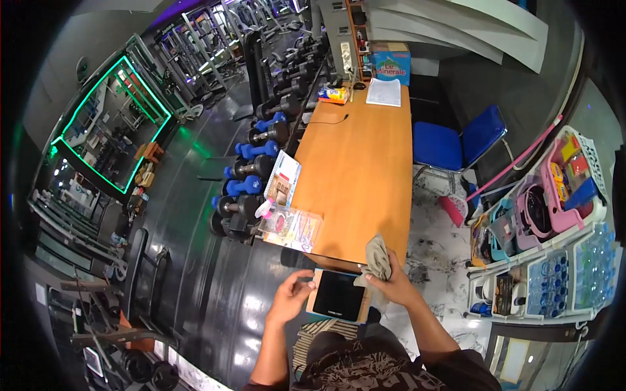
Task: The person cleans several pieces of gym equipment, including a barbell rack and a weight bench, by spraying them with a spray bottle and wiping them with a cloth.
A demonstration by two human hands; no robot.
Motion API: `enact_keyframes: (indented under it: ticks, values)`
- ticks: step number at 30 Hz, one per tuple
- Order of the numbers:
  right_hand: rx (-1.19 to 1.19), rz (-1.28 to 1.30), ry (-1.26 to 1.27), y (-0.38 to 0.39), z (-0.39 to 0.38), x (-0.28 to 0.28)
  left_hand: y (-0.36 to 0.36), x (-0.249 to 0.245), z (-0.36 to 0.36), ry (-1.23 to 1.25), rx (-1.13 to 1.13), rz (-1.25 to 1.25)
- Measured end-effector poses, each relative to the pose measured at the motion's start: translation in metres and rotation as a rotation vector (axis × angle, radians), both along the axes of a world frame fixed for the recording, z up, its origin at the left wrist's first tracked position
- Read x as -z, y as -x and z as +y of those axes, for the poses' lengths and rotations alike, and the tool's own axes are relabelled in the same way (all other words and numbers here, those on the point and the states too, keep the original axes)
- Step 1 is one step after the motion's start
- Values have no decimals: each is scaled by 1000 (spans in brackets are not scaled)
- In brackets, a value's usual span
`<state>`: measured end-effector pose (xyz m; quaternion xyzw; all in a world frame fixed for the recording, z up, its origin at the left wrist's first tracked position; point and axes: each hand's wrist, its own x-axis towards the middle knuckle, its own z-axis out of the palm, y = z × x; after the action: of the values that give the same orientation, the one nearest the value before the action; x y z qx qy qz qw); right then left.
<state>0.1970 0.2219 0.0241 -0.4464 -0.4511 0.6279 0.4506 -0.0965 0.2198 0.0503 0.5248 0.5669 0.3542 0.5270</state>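
Note:
A grey-green cloth (pixel 377 260) is bunched in my right hand (pixel 393 283), near the front edge of the wooden desk (pixel 355 176). Below and left of it, a dark flat panel with a light wooden-looking border (pixel 339 294) lies close to my body. My left hand (pixel 291 296) is at the panel's left edge, its fingers curved and apart; whether they touch the edge is hard to tell. A spray bottle with a pink nozzle (pixel 265 209) stands by a clear holder with papers (pixel 300 228) at the desk's left front corner.
A spiral desk calendar (pixel 283 179) stands on the desk's left edge, beside racked dumbbells (pixel 244 186). Paper sheets (pixel 383 92) and a Le Minerale box (pixel 391 65) are at the far end. On the right are a blue chair (pixel 438 144) and shelves of bottles (pixel 548 287).

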Motion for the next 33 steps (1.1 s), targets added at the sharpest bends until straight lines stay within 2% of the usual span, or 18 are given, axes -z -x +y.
enact_keyframes:
  ticks: [1, 4, 6, 7, 10, 11, 15, 18, 19, 22, 27, 30, 31, 33]
  values:
    - [56, -132, -78, 7, 7, -3, 6, 1, 13, -28, -21, -8]
    - [130, -178, -194, 26, 27, 12, 41, 23, 52, -94, -33, 32]
    - [132, -213, -157, 37, 33, 6, 62, 35, 78, -223, -74, 87]
    - [137, -228, -139, 45, 37, 4, 70, 36, 93, -153, -179, 18]
    - [166, -27, -36, 72, 44, 14, 104, 62, 154, -253, -411, 325]
    - [215, -49, -59, 85, 45, 15, 115, 73, 175, -308, -408, 373]
    - [413, -58, 14, 147, 55, 28, 159, 119, 238, -384, -196, 453]
    - [549, -128, 4, 202, 61, 29, 178, 153, 258, -240, -128, 80]
    - [635, -116, 18, 223, 63, 22, 188, 171, 265, -198, -72, 50]
    - [657, -232, 35, 264, 61, 49, 199, 173, 271, -222, 64, 53]
    - [702, -213, 138, 321, 62, 14, 199, 151, 281, -262, 98, 119]
    - [740, -184, 128, 343, 60, 0, 198, 140, 291, -241, 137, 38]
    - [749, -194, 100, 349, 56, 6, 200, 150, 296, -328, 146, 62]
    - [780, -260, 79, 362, 44, 10, 209, 167, 295, -326, 181, 122]
